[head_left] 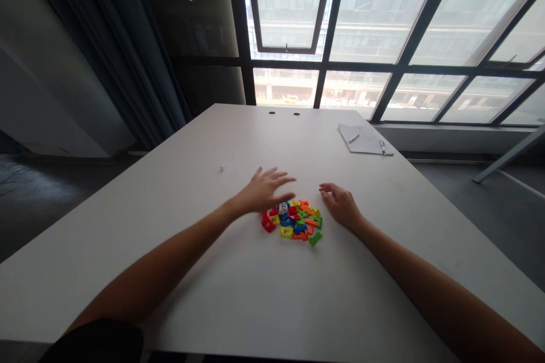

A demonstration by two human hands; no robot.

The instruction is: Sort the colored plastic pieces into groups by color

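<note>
The left hand [264, 190] was spread wide and empty, its fingertips over the heap of colourful plastic pieces [293, 220] on the white surface [204, 278], nearer than the half-curled right hand [340, 205] just beside it

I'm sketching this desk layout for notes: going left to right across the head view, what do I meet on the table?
Left hand → colored plastic pieces → right hand → paper
</note>
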